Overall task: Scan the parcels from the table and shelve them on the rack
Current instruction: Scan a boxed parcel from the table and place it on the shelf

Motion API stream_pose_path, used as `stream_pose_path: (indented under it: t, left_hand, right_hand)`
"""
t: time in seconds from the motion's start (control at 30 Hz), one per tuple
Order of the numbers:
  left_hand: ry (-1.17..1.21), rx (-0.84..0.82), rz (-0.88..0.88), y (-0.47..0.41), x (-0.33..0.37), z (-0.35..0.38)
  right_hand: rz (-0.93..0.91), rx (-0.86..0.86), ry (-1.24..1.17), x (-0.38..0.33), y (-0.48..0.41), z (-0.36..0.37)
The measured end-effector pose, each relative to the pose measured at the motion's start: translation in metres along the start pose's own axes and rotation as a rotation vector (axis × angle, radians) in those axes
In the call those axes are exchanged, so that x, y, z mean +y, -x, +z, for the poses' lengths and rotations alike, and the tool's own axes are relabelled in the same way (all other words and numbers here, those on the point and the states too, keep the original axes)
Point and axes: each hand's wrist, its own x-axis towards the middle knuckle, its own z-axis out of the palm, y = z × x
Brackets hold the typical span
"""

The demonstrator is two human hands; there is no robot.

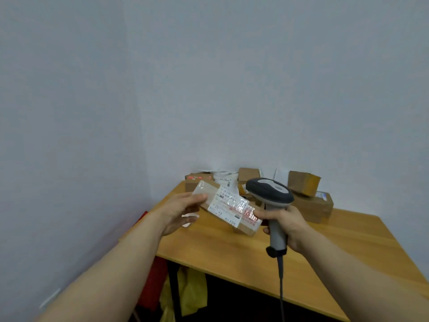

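Parcel (228, 205) at centre frame, pinched endwise by left hand (183, 212) while right hand (286, 225) grips the scanner (269, 194), may slip, or glossy tape glare spoil the read.

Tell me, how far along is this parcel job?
Done: I cannot tell; the rack is out of view. In hand: the left hand holds a small box, label up, while the right hand grips the scanner close to it. Still to do: a pile of boxes waits at the back of the table.
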Motion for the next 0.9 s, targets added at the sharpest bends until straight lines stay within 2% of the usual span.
stream_pose_path:
  t: [0.13, 0.23, 0.4, 0.67, 0.77, 0.83, 0.9]
  left_hand:
    - [-0.044, -0.021, -0.006, 0.012, 0.022, 0.002]
    - [0.03, -0.107, -0.1, 0.016, 0.029, 0.008]
    - [0.069, -0.141, -0.204, 0.023, 0.026, 0.013]
    - [0.144, -0.124, -0.156, 0.024, 0.022, 0.018]
    - [0.088, -0.125, -0.104, 0.023, 0.023, 0.02]
    - [0.054, -0.063, -0.044, 0.019, 0.023, 0.021]
    - [0.092, 0.05, 0.015, 0.012, 0.023, 0.021]
  right_hand:
    - [-0.077, -0.051, 0.078, -0.013, 0.008, -0.005]
    - [-0.146, -0.038, 0.155, -0.018, 0.011, -0.014]
    - [-0.172, -0.041, 0.239, -0.024, 0.012, -0.018]
    - [-0.122, -0.024, 0.246, -0.023, 0.007, -0.019]
    - [-0.129, 0.012, 0.233, -0.024, 0.005, -0.018]
    - [-0.13, 0.051, 0.205, -0.024, 0.005, -0.016]
    - [-0.111, -0.012, 0.184, -0.029, 0.006, -0.017]
